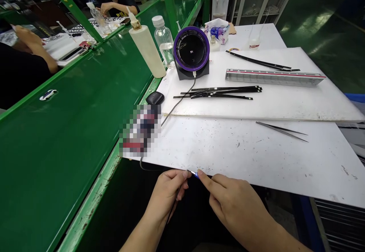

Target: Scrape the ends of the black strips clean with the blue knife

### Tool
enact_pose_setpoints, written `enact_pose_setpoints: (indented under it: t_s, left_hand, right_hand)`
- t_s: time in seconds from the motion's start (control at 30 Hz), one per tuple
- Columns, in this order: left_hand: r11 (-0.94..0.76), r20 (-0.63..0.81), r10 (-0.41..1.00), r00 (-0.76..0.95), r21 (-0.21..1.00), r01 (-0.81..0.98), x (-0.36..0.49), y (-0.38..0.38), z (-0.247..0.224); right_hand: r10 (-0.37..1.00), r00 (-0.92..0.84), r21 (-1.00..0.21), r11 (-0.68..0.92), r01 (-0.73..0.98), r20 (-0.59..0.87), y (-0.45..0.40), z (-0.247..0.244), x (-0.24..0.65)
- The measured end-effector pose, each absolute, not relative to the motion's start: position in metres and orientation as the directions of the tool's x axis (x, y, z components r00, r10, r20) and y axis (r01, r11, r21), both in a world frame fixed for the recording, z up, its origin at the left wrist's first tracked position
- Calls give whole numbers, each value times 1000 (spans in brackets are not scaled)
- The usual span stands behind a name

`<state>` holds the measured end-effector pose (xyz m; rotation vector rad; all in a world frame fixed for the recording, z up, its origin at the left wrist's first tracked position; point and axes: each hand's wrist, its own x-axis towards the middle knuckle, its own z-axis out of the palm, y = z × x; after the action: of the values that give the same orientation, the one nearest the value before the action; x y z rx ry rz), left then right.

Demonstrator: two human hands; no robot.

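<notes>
At the table's front edge, my left hand is closed in a pinch on a thin black strip, which trails down along the wrist. My right hand grips a small blue-handled tool with a narrow metal tip; its exact kind is mostly hidden by the fingers. That tip meets the strip's end at my left fingertips. Farther back, several black strips with small pale marks lie bunched on a white foam board. Metal tweezers rest on the table to the right.
A purple-rimmed fan stands behind the strips, its cable running forward. Left of it are a plastic bottle and a white roll. A clear long case lies right. Co-workers sit beyond the green partition.
</notes>
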<state>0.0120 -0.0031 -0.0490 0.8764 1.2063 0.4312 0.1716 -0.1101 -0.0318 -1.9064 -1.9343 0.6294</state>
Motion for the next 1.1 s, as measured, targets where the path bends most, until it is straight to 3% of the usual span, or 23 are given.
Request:
enact_pose_setpoints:
  t_s: [1.1]
  left_hand:
    - [630,-636,688,350,763,149,9,2,-52]
  right_hand:
    - [998,-67,-437,54,898,-15,-112,-31,170]
